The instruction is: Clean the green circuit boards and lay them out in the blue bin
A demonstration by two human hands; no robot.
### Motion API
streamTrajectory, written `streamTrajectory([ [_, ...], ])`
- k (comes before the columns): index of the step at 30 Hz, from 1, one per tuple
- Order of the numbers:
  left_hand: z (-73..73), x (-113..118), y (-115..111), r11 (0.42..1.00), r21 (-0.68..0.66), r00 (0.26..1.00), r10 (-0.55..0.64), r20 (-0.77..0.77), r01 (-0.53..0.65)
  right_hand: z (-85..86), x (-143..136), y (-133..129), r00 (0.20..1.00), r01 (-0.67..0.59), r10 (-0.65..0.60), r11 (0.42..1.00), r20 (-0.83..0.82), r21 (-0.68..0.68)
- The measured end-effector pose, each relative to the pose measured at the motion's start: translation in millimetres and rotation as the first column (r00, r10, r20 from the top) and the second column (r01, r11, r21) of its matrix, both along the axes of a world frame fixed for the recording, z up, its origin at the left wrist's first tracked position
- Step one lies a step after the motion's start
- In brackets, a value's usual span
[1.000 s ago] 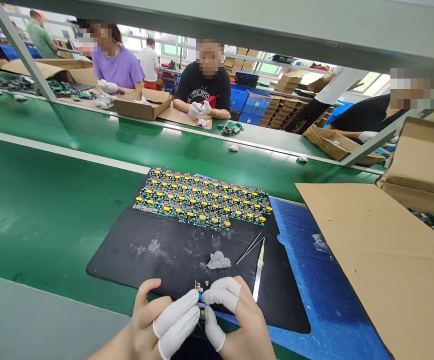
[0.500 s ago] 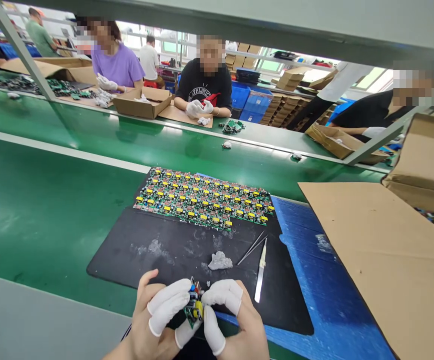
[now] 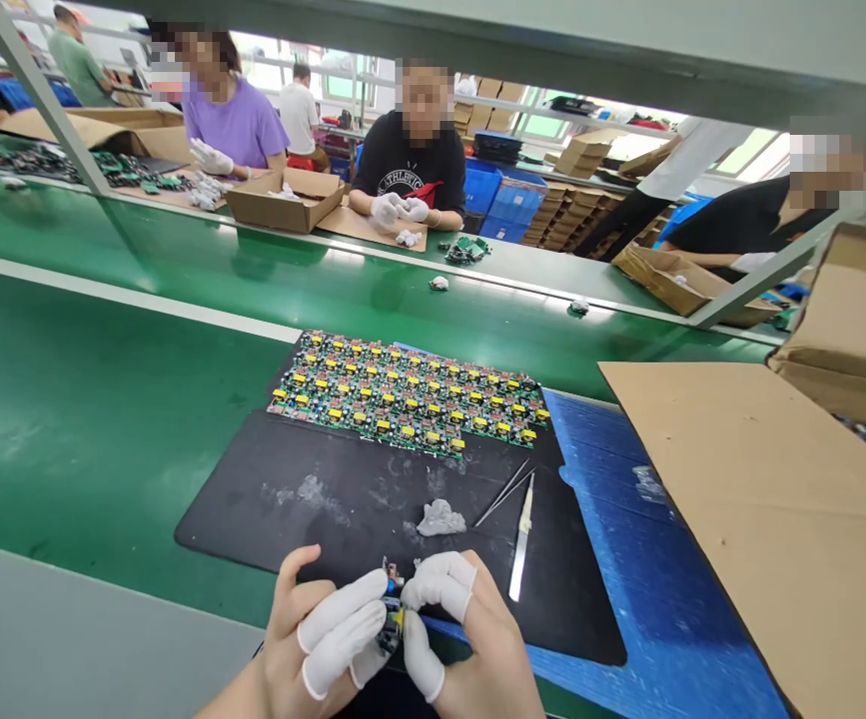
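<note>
At the near edge of the black mat (image 3: 268, 499), my left hand (image 3: 328, 634) grips a small circuit board (image 3: 394, 621) between fingers in white finger cots. The board is tilted, with yellow, blue and black parts showing. My right hand (image 3: 458, 619), also in finger cots, has its fingertips and thumb closed at the board's right edge; whether putty is between them is hidden. Just beyond lies a lump of grey-white putty (image 3: 441, 518). A pair of tweezers (image 3: 503, 493) and a flat metal blade with a wrapped handle (image 3: 522, 534) lie right of it.
Rows of circuit boards (image 3: 410, 394) cover the mat's far end. A cardboard box flap (image 3: 747, 479) slopes over the blue sheet (image 3: 627, 539) at right. Across the green conveyor belt (image 3: 343, 285), which carries white-covered pieces (image 3: 439, 284), several co-workers sit. A metal frame passes overhead.
My left hand has turned the circuit board slightly, so less of its green face shows. My right fingertips stay against it. The white-covered pieces on the belt have shifted left.
</note>
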State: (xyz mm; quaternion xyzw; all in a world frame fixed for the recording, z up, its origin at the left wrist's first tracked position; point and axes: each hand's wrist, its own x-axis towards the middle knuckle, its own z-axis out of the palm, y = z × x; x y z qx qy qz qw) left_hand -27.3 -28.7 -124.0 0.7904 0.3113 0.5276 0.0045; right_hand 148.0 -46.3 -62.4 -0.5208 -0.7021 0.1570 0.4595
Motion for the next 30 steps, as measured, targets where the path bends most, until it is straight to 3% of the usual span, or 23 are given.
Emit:
streamTrajectory([
  [5,5.8,6,0,0.986,-0.166,0.995,0.019,0.100,-0.002,-3.2,4,2,0.999,0.042,-0.045,0.988,0.021,0.146],
  [8,17.2,10,0,0.930,-0.344,0.960,-0.035,0.277,0.133,-0.7,17,6,0.985,0.120,-0.137,0.980,0.102,0.158],
  [10,21.8,13,-1,0.818,-0.488,0.887,-0.056,0.458,0.303,-1.0,28,12,0.943,0.174,-0.226,0.961,0.245,0.215],
  [13,19.4,15,-4,0.597,-0.597,0.742,0.005,0.670,0.535,-7.6,39,22,0.846,0.231,-0.313,0.945,0.432,0.231],
  [16,10.3,15,-6,0.421,-0.599,0.625,0.092,0.775,0.681,-16.8,41,29,0.827,0.254,-0.274,0.961,0.491,0.109],
  [18,5.8,14,-6,0.360,-0.583,0.579,0.132,0.804,0.728,-20.9,40,30,0.828,0.269,-0.259,0.962,0.498,0.053],
  [23,11.1,12,-1,0.321,-0.568,0.545,0.169,0.821,0.758,-26.1,38,29,0.777,0.288,-0.269,0.956,0.569,0.058],
  [27,23.4,12,3,0.237,-0.498,0.476,0.149,0.867,0.834,-32.5,45,31,0.725,0.319,-0.311,0.942,0.615,0.101],
  [30,31.5,14,4,0.212,-0.444,0.424,0.136,0.895,0.871,-34.5,48,35,0.742,0.316,-0.285,0.947,0.607,0.059],
])
